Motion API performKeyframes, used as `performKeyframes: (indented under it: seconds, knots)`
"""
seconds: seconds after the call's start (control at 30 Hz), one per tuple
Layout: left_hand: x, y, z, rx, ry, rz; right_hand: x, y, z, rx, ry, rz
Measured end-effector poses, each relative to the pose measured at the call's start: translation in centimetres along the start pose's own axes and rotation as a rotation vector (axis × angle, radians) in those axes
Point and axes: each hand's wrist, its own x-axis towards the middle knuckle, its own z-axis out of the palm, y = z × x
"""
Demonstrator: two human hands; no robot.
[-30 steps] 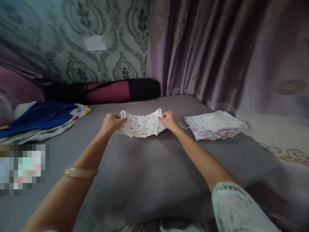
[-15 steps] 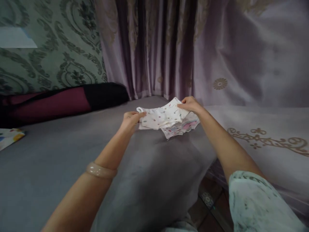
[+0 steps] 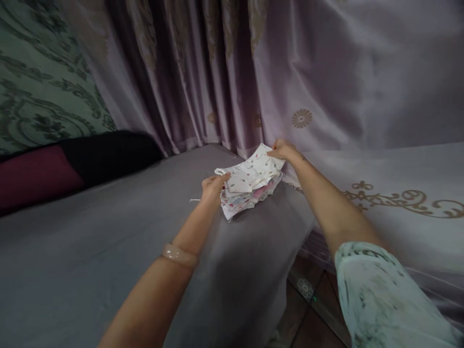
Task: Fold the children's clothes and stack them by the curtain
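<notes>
A small pair of white underpants with a scattered print is stretched between both hands. My left hand pinches its left end between thumb and fingers. At the upper right corner my right hand grips it the same way. Directly beneath lies a stack of similar printed garments, showing pink, white and pale blue edges. The held pair covers most of the stack's top. A pale bangle circles my left wrist.
The stack rests on a grey-sheeted bed, near its right corner. A mauve curtain hangs behind and to the right. A dark red and black long bundle lies along the patterned wall. Tiled floor shows below.
The view has turned to the right. The underpants, held by both hands throughout, now sit squarely over the stack instead of off to its left.
</notes>
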Motion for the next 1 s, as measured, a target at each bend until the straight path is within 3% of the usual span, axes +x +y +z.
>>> performKeyframes:
  seconds: [0.17, 0.23, 0.3, 0.37, 0.43, 0.5, 0.57, 0.73, 1.0]
  knots:
    - [0.8, -2.3, 0.1, 0.061, -0.018, -0.018, 0.8, 1.1, 2.5, 0.004, -0.003, -0.032]
    - [1.2, -3.4, -0.4, 0.171, -0.040, 0.006, 0.7, 1.5, 3.7, -0.008, 0.016, -0.052]
    - [1.5, -4.2, -1.0, 0.364, 0.034, 0.082, 0.1, 1.7, 4.8, -0.026, 0.043, -0.082]
    - [1.5, -4.6, -1.5, 0.585, 0.182, 0.260, -1.0, 1.5, 5.6, -0.052, 0.114, -0.127]
    - [1.3, -4.5, -1.8, 0.780, 0.242, 0.505, -2.1, 0.9, 6.1, -0.076, 0.212, -0.185]
    - [0.9, -4.4, -1.6, 0.932, 0.142, 0.733, -3.0, 0.0, 6.5, -0.049, 0.222, -0.247]
    - [0.6, -4.4, -1.1, 1.049, -0.012, 0.867, -3.6, -1.1, 6.8, 0.019, 0.125, -0.308]
    - [0.4, -5.7, 0.1, 1.221, -0.146, 0.826, -4.2, -2.0, 8.5, 0.123, -0.111, -0.307]
    - [1.0, -6.4, 0.6, 1.179, -0.156, 0.767, -3.3, -1.4, 10.2, 0.086, -0.128, -0.285]
